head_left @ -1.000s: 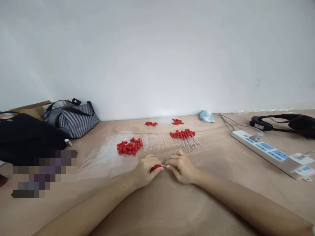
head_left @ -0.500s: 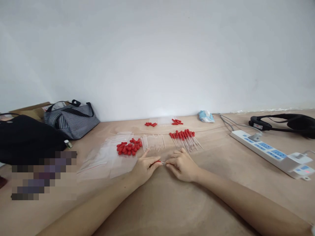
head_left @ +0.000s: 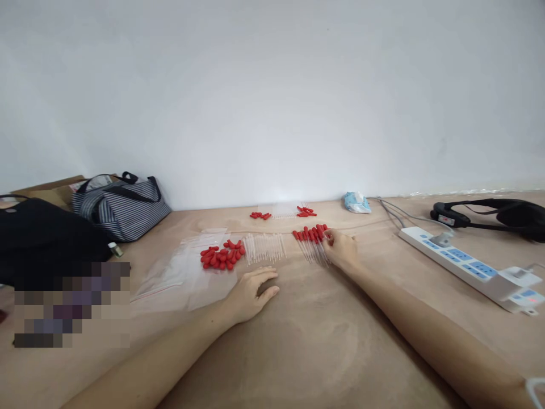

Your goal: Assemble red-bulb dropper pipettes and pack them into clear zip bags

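My left hand [head_left: 250, 294] rests on the table with thumb and fingers apart, holding nothing. Ahead of it lie several loose red rubber bulbs [head_left: 221, 258] on clear plastic bags, and a row of thin clear dropper tubes [head_left: 264, 247]. To the right, several droppers [head_left: 313, 236] lie side by side, red bulbs at the far end and tubes toward me. At the right end of that row my right hand [head_left: 343, 250] is closed in a pinch on a dropper, mostly hidden by the fingers.
A power strip [head_left: 451, 255] with plugs and a black headset [head_left: 489, 218] lie on the right. Near the wall are a tissue pack [head_left: 356, 202] and more red bulbs [head_left: 260, 216]. A striped bag [head_left: 131, 210], a black bag [head_left: 46, 241] and a small bottle [head_left: 115, 249] stand left.
My hands have separated. The right hand has moved forward and right to the dropper row with the dropper. The left has let go of the red bulb and opened, staying nearly in place.
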The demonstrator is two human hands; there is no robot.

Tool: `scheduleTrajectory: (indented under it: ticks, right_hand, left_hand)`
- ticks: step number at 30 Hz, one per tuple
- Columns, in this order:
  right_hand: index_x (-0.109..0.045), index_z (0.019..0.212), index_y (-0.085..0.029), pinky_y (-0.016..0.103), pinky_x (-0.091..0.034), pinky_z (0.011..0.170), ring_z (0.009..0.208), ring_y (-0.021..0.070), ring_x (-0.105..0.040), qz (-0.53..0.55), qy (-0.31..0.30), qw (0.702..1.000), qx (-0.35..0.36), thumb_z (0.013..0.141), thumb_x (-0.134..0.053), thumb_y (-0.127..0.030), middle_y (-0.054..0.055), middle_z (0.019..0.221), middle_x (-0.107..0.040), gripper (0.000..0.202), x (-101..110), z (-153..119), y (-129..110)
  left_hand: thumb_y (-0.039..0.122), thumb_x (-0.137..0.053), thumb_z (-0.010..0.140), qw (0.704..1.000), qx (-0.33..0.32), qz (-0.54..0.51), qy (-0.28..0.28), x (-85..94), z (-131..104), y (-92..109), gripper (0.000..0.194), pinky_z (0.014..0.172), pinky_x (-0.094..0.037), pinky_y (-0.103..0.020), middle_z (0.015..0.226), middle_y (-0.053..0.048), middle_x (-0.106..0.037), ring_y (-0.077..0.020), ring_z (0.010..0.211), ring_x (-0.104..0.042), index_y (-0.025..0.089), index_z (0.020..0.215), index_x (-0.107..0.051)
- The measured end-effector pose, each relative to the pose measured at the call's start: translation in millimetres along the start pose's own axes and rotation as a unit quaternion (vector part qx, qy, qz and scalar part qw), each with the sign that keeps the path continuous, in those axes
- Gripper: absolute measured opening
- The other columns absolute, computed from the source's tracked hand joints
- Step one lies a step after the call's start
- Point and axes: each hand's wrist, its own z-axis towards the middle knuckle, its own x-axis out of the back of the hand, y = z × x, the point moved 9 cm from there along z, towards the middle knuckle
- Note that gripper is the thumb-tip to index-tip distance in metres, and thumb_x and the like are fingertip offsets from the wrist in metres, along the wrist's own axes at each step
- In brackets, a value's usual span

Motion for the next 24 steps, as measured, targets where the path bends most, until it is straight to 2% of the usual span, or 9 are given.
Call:
scheduleTrajectory:
  ticks: [6, 13, 16, 19, 22, 24]
  right_hand:
    - [-0.053, 0.103, -0.019, 0.039, -0.025, 0.08, 0.083, 0.0236, -0.058, -0.049, -0.021, 0.998, -0.019, 0.077, -0.042, -0.026, 0.009, 0.085, -0.065, 0.029, -15, 2, -4]
    - [-0.051, 0.103, -0.014, 0.039, -0.024, 0.08, 0.082, 0.0247, -0.057, -0.062, -0.007, 0.998, -0.013, 0.079, -0.041, -0.033, 0.012, 0.089, -0.063, 0.032, -11, -2, -8]
    - [-0.057, 0.092, -0.016, 0.038, -0.024, 0.079, 0.084, 0.0232, -0.056, -0.049, 0.013, 0.998, 0.04, 0.079, -0.04, -0.032, 0.011, 0.09, -0.063, 0.027, -7, -6, -30]
    - [-0.061, 0.08, -0.018, 0.037, -0.023, 0.079, 0.084, 0.0221, -0.056, -0.039, -0.015, 0.996, 0.08, 0.079, -0.038, -0.032, 0.009, 0.085, -0.065, 0.027, -16, -9, -60]
    - [-0.063, 0.08, -0.017, 0.038, -0.024, 0.078, 0.082, 0.0225, -0.057, -0.042, -0.058, 0.995, 0.066, 0.078, -0.039, -0.032, 0.01, 0.084, -0.065, 0.029, -32, -9, -83]
    - [-0.063, 0.081, -0.015, 0.039, -0.024, 0.079, 0.081, 0.023, -0.058, -0.05, -0.086, 0.994, 0.043, 0.078, -0.039, -0.032, 0.012, 0.085, -0.065, 0.03, -42, -6, -92]
  left_hand:
    - [0.025, -0.051, 0.078, 1.0, -0.009, -0.002, 0.006, 1.2, -1, 2, 0.026, 0.092, -0.041, -0.037, 0.111, -0.008, -0.06, -0.0203, 0.107, -0.052, 0.016, 0.101, -0.06]
    - [0.026, -0.052, 0.078, 1.0, -0.014, -0.012, 0.008, 2.2, 0, 3, 0.026, 0.092, -0.04, -0.037, 0.111, -0.008, -0.06, -0.0204, 0.107, -0.052, 0.018, 0.101, -0.06]
    - [0.026, -0.051, 0.079, 1.0, -0.012, -0.007, 0.005, 1.9, 0, 4, 0.026, 0.092, -0.041, -0.037, 0.111, -0.007, -0.06, -0.0202, 0.107, -0.052, 0.018, 0.102, -0.06]
    - [0.026, -0.05, 0.079, 1.0, -0.018, 0.004, 0.002, -0.7, -1, 5, 0.027, 0.091, -0.041, -0.036, 0.111, -0.008, -0.06, -0.0202, 0.106, -0.052, 0.016, 0.102, -0.06]
    - [0.025, -0.05, 0.079, 0.999, -0.03, 0.023, 0.028, 4.3, 0, 6, 0.023, 0.085, -0.043, -0.034, 0.101, -0.007, -0.064, -0.0197, 0.096, -0.057, 0.016, 0.096, -0.062]
    - [0.024, -0.05, 0.078, 0.995, -0.006, 0.065, 0.075, 19.8, 2, -2, 0.017, 0.08, -0.043, -0.035, 0.088, -0.005, -0.066, -0.0198, 0.085, -0.058, 0.017, 0.085, -0.064]
